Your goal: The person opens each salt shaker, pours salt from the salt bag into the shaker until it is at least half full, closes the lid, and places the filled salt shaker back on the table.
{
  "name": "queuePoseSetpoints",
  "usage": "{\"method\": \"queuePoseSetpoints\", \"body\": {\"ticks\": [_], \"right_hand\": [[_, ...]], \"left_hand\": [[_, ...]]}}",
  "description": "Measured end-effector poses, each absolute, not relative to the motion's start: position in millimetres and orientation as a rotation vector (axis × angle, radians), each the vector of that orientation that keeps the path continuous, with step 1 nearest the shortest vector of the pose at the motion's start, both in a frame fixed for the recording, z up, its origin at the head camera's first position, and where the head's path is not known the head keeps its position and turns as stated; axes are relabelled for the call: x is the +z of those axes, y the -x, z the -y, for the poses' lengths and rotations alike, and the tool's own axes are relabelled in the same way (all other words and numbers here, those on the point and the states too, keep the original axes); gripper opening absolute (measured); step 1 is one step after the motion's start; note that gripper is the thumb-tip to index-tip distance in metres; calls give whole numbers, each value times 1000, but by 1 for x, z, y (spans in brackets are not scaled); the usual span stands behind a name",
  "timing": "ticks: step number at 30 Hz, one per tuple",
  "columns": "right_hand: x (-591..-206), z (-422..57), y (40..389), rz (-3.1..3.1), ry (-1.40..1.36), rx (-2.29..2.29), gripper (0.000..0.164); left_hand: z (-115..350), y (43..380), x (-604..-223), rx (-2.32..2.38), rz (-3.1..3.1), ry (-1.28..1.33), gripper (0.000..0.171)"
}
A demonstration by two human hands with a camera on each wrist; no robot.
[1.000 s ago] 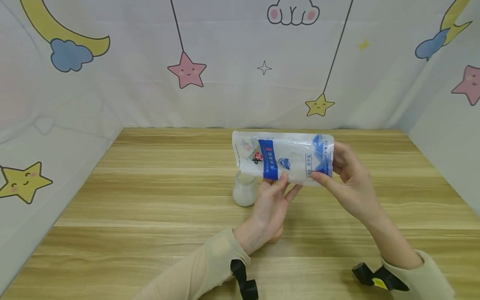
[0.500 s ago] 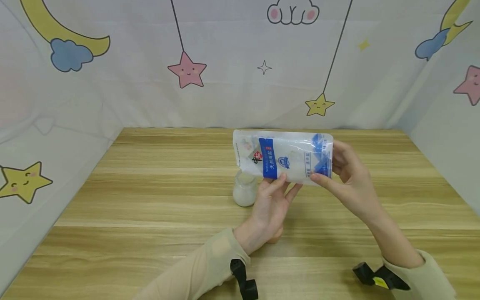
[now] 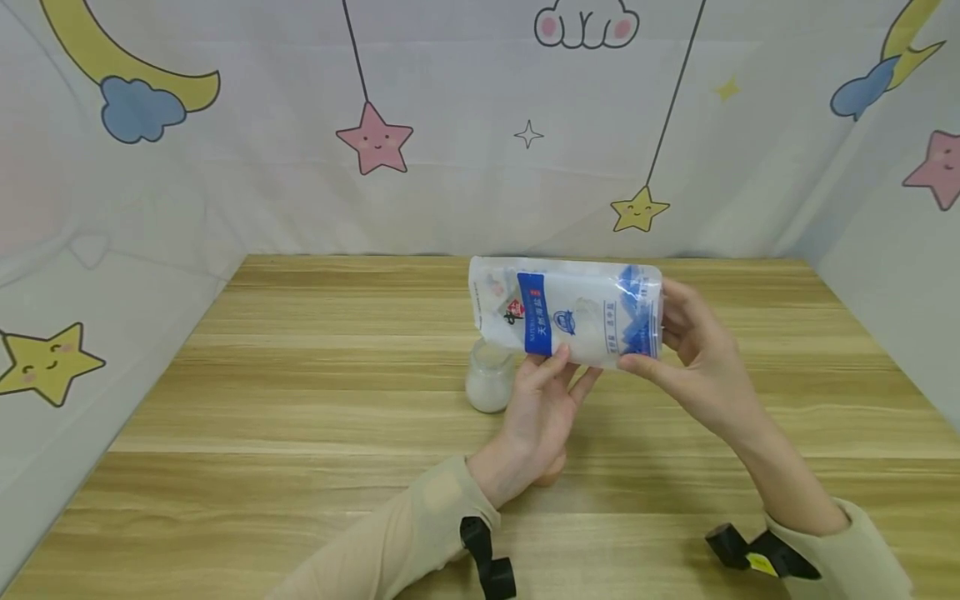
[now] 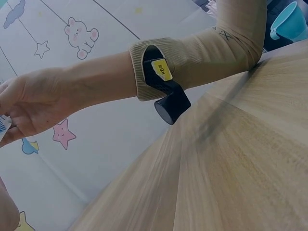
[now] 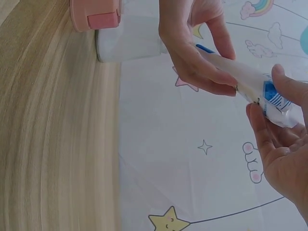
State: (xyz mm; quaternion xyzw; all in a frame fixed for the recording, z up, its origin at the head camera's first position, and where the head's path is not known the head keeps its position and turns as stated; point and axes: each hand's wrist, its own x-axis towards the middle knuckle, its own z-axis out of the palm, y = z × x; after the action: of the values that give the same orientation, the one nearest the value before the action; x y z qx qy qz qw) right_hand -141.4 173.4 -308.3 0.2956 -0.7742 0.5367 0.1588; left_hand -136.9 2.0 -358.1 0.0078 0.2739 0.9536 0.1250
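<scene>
A white and blue salt bag (image 3: pixel 567 312) is held on its side above the table, its left end overlapping the jar's mouth in the head view. My left hand (image 3: pixel 540 417) pinches its lower edge, thumb in front and fingers behind. At the bag's right end, my right hand (image 3: pixel 701 362) grips it between thumb and fingers. The right wrist view shows the bag (image 5: pixel 250 84) edge-on between both hands. Below stands a glass jar (image 3: pixel 489 382) with white contents, partly covered by the left hand.
A pink piece with a square tab (image 5: pixel 96 14) is near the jar in the right wrist view. The wooden table (image 3: pixel 300 375) meets a white cartoon-print cloth (image 3: pixel 465 192) behind and at the sides. A teal bucket (image 4: pixel 290 22) shows at the left wrist view's corner.
The bag's right end shifts slightly left and its left end rises a little, with the right hand moving along. The left hand and the jar stay almost where they were.
</scene>
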Motion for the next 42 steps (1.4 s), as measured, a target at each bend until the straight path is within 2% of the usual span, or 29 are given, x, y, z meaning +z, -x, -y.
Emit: {"method": "queuePoseSetpoints", "body": {"ticks": [10, 42], "right_hand": [[-309, -170, 142, 2172, -871, 1511, 73], [-308, -170, 141, 2189, -851, 1491, 72]], "left_hand": [[0, 137, -358, 2756, -814, 5, 41], [-1, 135, -356, 2758, -826, -5, 42]]}}
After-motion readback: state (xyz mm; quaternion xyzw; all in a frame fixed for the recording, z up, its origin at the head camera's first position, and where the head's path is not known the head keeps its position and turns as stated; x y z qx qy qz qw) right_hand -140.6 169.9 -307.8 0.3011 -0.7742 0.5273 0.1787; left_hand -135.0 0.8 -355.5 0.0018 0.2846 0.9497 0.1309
